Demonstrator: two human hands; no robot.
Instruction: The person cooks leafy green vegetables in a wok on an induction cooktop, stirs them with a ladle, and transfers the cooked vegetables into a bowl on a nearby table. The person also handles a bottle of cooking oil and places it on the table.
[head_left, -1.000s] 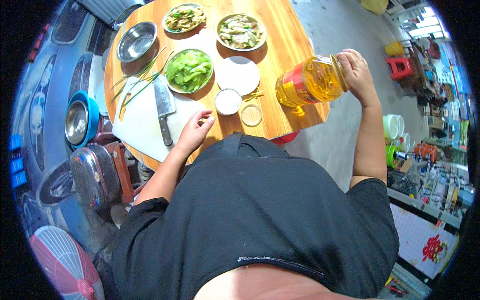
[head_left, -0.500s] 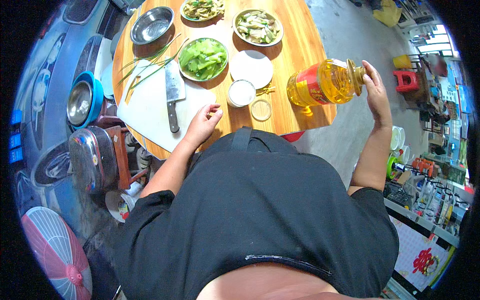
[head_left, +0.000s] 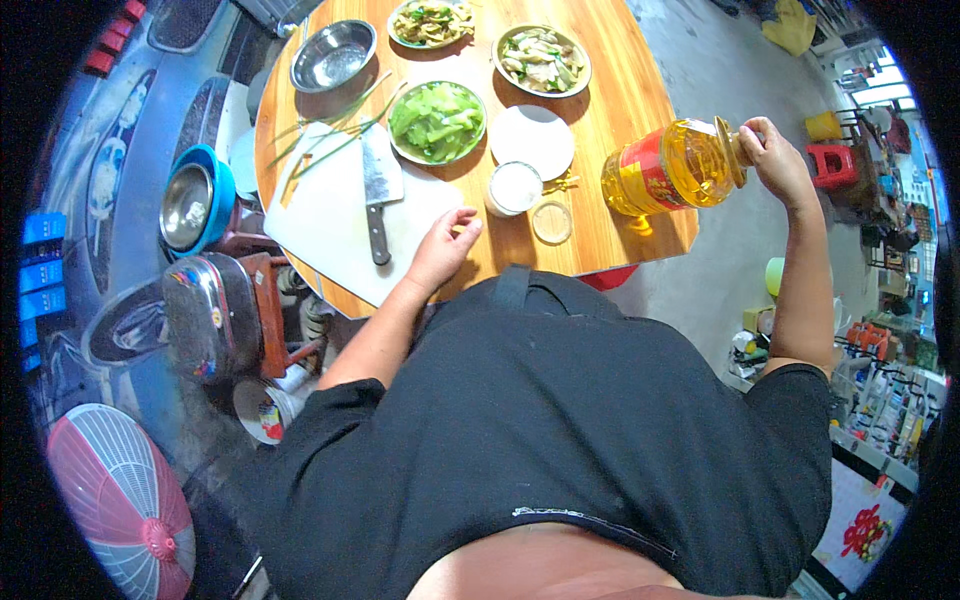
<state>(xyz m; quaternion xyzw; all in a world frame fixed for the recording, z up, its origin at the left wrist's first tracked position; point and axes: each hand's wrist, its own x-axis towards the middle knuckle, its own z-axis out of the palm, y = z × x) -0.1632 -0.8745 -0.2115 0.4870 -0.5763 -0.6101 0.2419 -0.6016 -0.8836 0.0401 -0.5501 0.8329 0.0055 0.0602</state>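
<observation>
A large clear bottle of yellow cooking oil (head_left: 700, 160) with a red label stands at the right side of the table. My right hand (head_left: 778, 158) is closed at its gold cap (head_left: 737, 152), fingers curled against it. My left hand (head_left: 448, 245) rests by the near table edge, beside the white cutting board (head_left: 330, 240), fingers loosely bent and holding nothing. A cleaver (head_left: 380, 180) with a dark handle lies on the board. Between my hands are a jar of white contents (head_left: 515, 188), a round clear lid (head_left: 552, 222) and a white plate (head_left: 532, 142).
Further back on the wooden table (head_left: 480, 60) are a bowl of cut green vegetables (head_left: 437, 122), a bowl of pale slices (head_left: 541, 60), a dish of food (head_left: 432, 22) and an empty metal bowl (head_left: 333, 56). Green stalks (head_left: 330, 130) cross the board. A pink fan (head_left: 125, 500) stands lower left.
The whole view has shifted, so the table sits further right in it. My right hand's fingers are more curled at the oil bottle's cap. My left hand stays by the board.
</observation>
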